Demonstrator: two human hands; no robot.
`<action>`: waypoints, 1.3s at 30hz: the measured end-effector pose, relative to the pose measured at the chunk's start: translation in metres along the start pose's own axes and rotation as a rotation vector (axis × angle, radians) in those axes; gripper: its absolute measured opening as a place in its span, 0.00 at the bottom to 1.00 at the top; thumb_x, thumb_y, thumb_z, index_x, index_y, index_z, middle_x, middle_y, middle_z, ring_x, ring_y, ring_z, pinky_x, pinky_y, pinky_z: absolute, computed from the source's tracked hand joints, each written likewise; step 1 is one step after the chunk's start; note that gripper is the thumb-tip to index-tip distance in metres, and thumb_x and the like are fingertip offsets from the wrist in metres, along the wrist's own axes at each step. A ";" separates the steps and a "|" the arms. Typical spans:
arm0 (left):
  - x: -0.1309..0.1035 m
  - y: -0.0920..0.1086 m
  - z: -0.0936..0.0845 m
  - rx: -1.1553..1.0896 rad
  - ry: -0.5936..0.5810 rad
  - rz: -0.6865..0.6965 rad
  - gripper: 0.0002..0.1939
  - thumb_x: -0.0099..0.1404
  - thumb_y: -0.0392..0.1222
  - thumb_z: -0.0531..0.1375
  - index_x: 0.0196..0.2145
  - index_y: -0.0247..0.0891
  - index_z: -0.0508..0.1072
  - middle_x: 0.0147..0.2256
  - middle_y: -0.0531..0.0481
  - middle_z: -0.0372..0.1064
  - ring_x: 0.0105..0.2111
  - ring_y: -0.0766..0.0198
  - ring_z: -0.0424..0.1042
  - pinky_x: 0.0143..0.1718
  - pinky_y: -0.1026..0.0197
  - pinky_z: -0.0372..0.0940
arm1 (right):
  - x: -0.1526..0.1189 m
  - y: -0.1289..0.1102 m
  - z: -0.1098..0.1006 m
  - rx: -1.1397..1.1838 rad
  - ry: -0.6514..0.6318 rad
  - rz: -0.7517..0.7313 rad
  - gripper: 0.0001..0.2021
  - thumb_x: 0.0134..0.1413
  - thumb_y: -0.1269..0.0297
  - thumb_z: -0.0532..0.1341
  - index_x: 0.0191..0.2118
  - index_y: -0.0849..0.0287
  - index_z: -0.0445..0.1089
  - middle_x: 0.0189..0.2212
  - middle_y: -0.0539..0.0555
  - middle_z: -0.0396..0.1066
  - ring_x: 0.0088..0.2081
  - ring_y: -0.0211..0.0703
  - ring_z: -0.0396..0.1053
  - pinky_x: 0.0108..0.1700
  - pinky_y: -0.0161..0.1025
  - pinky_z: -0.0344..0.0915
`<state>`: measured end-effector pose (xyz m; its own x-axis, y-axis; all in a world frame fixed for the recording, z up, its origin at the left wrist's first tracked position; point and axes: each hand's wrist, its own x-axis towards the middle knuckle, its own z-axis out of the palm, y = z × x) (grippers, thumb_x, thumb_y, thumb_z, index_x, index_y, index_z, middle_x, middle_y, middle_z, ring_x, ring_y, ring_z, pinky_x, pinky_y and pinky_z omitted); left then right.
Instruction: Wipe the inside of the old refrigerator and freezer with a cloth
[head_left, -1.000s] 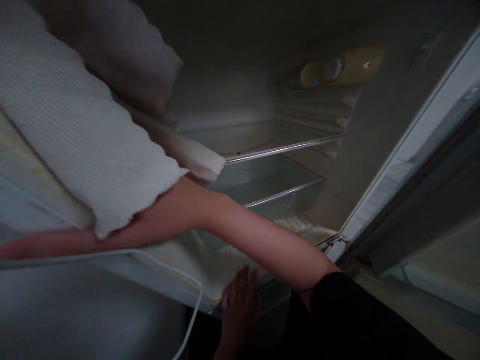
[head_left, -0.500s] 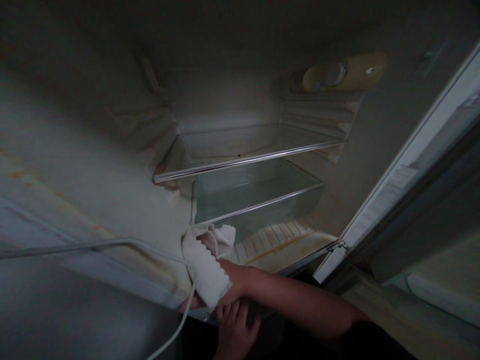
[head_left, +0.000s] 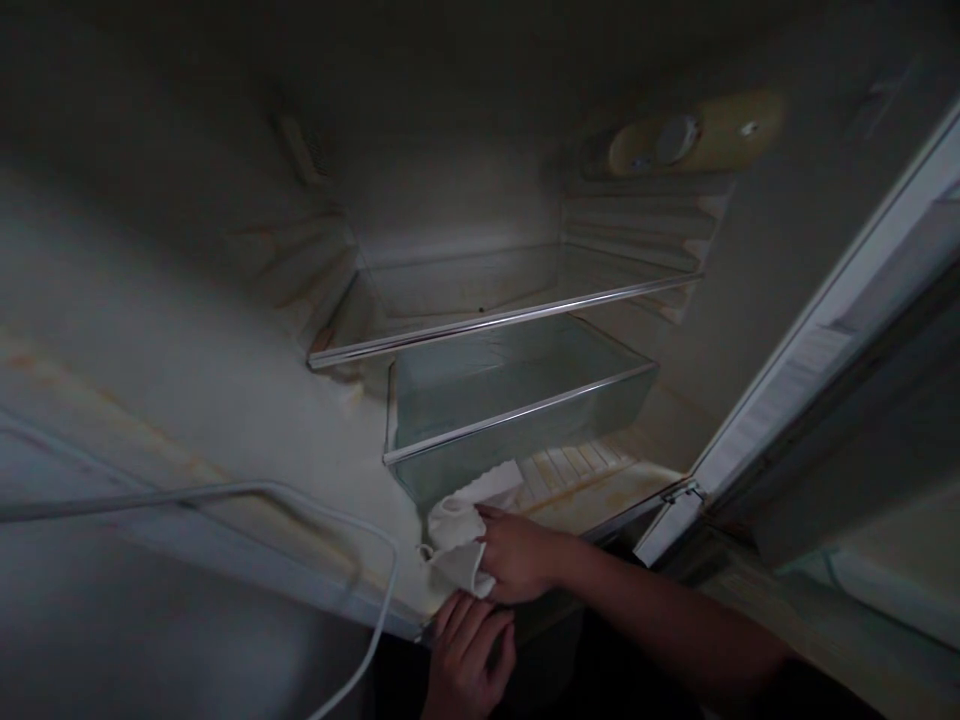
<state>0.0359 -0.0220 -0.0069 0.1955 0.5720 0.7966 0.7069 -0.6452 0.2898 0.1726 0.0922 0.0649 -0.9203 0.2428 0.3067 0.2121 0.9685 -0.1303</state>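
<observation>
A white cloth [head_left: 469,525] with a wavy edge lies bunched in my right hand [head_left: 521,560], against the lower left floor of an open fridge [head_left: 600,495]. My right forearm reaches in from the lower right. Just below, my left hand [head_left: 469,655] rests with bent fingers on the fridge's front bottom edge, close to the cloth; it holds no visible object. Behind the cloth stands a clear drawer [head_left: 525,435] with a pale front rim, below a glass shelf [head_left: 510,318].
A pale cable [head_left: 330,510] hangs in front of the left wall and curves down. On the upper right wall is a yellowish housing with a dial [head_left: 701,135]. The fridge door edge [head_left: 817,340] slants along the right, with a hinge [head_left: 682,492] at the bottom.
My right hand and the cloth have moved right, from the left inner edge onto the fridge floor. The cloth has folded differently. My left hand has stayed near the front edge.
</observation>
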 end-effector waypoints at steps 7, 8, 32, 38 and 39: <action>-0.007 -0.004 0.004 0.047 -0.021 0.022 0.09 0.66 0.33 0.58 0.36 0.43 0.77 0.39 0.50 0.78 0.42 0.60 0.75 0.52 0.52 0.64 | -0.047 -0.006 -0.041 0.061 0.089 0.368 0.32 0.59 0.35 0.54 0.53 0.58 0.73 0.52 0.60 0.70 0.55 0.57 0.63 0.59 0.56 0.54; -0.009 -0.005 0.007 0.054 -0.005 0.023 0.08 0.66 0.34 0.58 0.36 0.42 0.77 0.39 0.49 0.78 0.43 0.60 0.75 0.52 0.52 0.64 | -0.054 -0.005 -0.047 0.099 0.094 0.394 0.31 0.62 0.36 0.51 0.53 0.56 0.73 0.52 0.59 0.70 0.55 0.55 0.63 0.59 0.55 0.55; 0.025 -0.020 -0.010 0.119 -0.023 0.180 0.12 0.64 0.35 0.61 0.46 0.36 0.72 0.45 0.40 0.73 0.48 0.54 0.71 0.49 0.52 0.65 | -0.021 -0.030 0.016 0.038 0.052 0.461 0.33 0.61 0.43 0.56 0.67 0.52 0.57 0.68 0.59 0.52 0.70 0.60 0.43 0.67 0.62 0.48; 0.036 -0.022 0.002 0.364 -0.254 0.140 0.30 0.65 0.56 0.59 0.58 0.36 0.68 0.60 0.38 0.67 0.58 0.48 0.65 0.54 0.49 0.60 | -0.120 0.006 -0.018 -0.128 0.148 0.875 0.35 0.62 0.38 0.53 0.69 0.48 0.55 0.70 0.57 0.50 0.70 0.59 0.46 0.67 0.63 0.46; 0.038 -0.021 0.004 0.403 -0.288 0.120 0.35 0.64 0.60 0.59 0.61 0.35 0.66 0.62 0.38 0.63 0.61 0.46 0.62 0.56 0.48 0.59 | -0.138 0.013 -0.022 -0.188 0.161 0.935 0.34 0.63 0.40 0.53 0.69 0.50 0.56 0.69 0.57 0.51 0.70 0.59 0.47 0.67 0.62 0.47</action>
<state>0.0315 0.0154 0.0149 0.4306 0.6592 0.6164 0.8629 -0.5008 -0.0672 0.3092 0.0724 0.0419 -0.2996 0.9112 0.2829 0.8982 0.3693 -0.2383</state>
